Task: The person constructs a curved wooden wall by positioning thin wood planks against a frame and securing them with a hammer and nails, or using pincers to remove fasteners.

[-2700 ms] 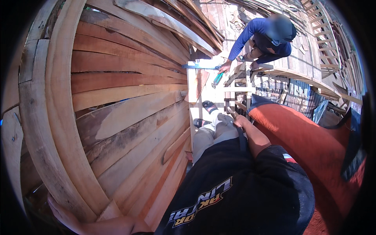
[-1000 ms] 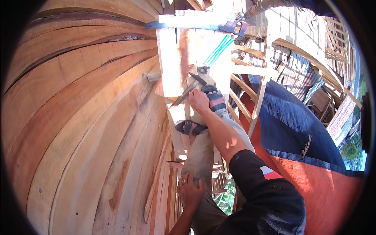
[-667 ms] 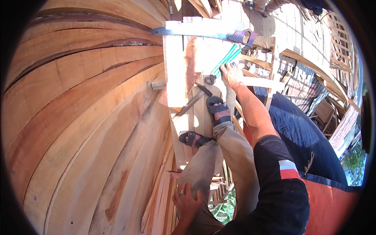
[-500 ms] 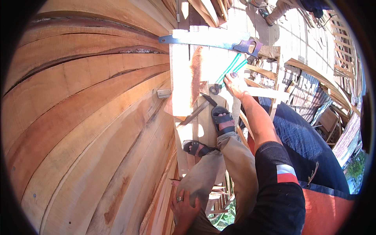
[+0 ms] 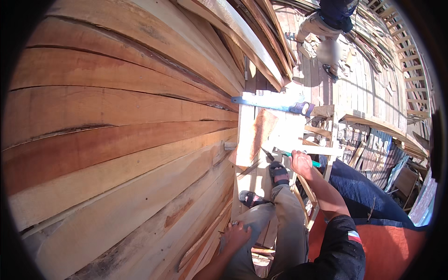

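My right hand (image 5: 301,163) is closed around green-handled pincers (image 5: 317,164), just above the plank walkway; a green end shows on either side of the fist. Over my left knee, my left hand (image 5: 237,235) rests with its fingers spread, holding nothing. By my feet lies a hammer (image 5: 268,155) with a dark head, partly hidden by shadow and glare. Farther off, a handsaw (image 5: 270,103) with a blue blade and purple handle lies across the boards. Between saw and hammer is a reddish-brown wooden board (image 5: 260,133) in bright sun.
A wall of curved planks (image 5: 116,107) rises on my left. Loose boards (image 5: 233,32) lean at the far end. Another person (image 5: 326,28) stands on the deck beyond. To my right are a wooden frame (image 5: 332,135) and a dark blue and orange cloth (image 5: 368,198).
My right hand has picked up the pincers from the planks and drawn them nearer. The view has tilted up, so more of the deck and the other person shows.
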Motion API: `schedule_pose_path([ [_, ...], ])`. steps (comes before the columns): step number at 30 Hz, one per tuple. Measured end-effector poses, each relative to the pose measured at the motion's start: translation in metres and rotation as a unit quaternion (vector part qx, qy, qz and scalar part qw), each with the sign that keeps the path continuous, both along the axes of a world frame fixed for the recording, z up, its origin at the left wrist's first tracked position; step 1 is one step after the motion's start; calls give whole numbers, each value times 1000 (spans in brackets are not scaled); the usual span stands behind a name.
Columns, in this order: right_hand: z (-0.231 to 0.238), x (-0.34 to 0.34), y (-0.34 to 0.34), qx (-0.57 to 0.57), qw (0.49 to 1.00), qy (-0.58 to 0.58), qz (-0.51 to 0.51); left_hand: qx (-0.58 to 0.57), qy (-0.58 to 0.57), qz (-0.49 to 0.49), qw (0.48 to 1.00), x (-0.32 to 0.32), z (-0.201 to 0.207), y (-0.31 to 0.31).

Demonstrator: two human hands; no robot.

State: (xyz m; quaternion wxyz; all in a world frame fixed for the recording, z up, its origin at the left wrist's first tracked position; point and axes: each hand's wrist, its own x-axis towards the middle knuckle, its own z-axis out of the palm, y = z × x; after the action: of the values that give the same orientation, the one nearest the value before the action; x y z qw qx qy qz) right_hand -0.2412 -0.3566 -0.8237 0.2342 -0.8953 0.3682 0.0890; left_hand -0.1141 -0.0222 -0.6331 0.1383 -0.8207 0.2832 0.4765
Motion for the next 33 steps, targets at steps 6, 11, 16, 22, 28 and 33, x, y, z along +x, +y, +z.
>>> schedule_pose_path([
  [6, 216, 14, 13, 85, 990, -81, -76, -249, 47, 139, 957, 11, 26, -18],
  [11, 371, 40, 17, 322, 900, -231, -181, -409, 66, 198, 888, 37, 161, -124],
  [16, 455, 65, 22, 438, 834, -300, -150, -465, 189, 228, 834, 55, 218, -133],
  [22, 542, 82, 37, 358, 874, -322, -70, -494, 322, 439, 678, 48, 314, -117],
  [28, 655, 101, 36, 250, 897, -321, 172, -587, 281, 425, 629, 79, 410, -111],
  [33, 761, 130, 31, 176, 902, -344, 194, -622, 349, 482, 510, 107, 501, -125],
])
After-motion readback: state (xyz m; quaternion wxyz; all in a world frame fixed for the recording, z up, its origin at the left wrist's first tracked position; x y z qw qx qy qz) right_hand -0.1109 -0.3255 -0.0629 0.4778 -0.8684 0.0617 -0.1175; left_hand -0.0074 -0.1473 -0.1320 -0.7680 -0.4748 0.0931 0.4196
